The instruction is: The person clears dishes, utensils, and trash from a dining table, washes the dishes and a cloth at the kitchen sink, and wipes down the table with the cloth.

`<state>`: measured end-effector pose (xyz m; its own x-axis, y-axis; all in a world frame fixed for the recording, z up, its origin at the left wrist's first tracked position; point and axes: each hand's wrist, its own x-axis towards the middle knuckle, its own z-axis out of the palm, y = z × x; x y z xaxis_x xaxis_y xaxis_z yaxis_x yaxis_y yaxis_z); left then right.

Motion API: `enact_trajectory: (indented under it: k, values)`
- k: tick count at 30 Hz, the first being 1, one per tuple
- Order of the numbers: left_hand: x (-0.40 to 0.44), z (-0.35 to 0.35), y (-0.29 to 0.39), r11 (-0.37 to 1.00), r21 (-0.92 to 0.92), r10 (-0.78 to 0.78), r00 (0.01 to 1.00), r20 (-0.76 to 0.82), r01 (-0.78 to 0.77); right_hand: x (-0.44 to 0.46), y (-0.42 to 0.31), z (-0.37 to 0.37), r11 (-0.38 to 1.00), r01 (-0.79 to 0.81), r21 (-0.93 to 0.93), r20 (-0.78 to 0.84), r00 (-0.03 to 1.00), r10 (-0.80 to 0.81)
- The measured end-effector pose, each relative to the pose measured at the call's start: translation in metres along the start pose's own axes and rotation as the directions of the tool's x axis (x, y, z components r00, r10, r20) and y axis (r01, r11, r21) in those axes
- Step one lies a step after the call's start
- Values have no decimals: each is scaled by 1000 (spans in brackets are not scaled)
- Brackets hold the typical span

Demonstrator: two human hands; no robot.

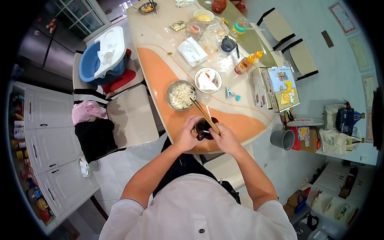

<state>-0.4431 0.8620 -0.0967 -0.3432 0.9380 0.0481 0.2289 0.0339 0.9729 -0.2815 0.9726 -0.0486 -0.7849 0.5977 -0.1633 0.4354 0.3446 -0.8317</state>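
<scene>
Chopsticks (205,115), dark container (203,125) in hands (189,134)

Table (248,120): glossy, cream with orange curved areas. Near left edge: metal bowl (181,95) of pale noodles; just right of it, white bowl (209,80) holding crumpled tissue. Tissue pack (192,52) inward from left edge. Dish (147,7) at far left corner, chopsticks across it. Toward right edge: sauce bottles (245,64), upright; nearer, blue clip (233,94). Boxes (283,89) at right edge by near right corner.
</scene>
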Motion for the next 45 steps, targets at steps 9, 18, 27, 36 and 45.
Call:
enact_trajectory:
  k: [9,18,27,36,45]
  values:
    - [11,-52,-57,842,-322,-527,789,-316,433,-11,4,-9,930,-244,275,-169,940,296]
    - [72,-79,-79,696,-491,-666,726,-169,524,-37,-1,-18,876,-283,391,-196,904,379]
    - [17,-133,-29,610,-675,-613,787,-70,415,-34,-38,4,910,-154,384,-213,944,250]
    - [-176,-280,27,562,-794,-618,755,-218,230,3,-182,118,963,-99,250,-104,986,128]
    - [-408,-512,26,655,-749,-603,670,-433,104,33,-357,381,884,-192,427,141,979,144]
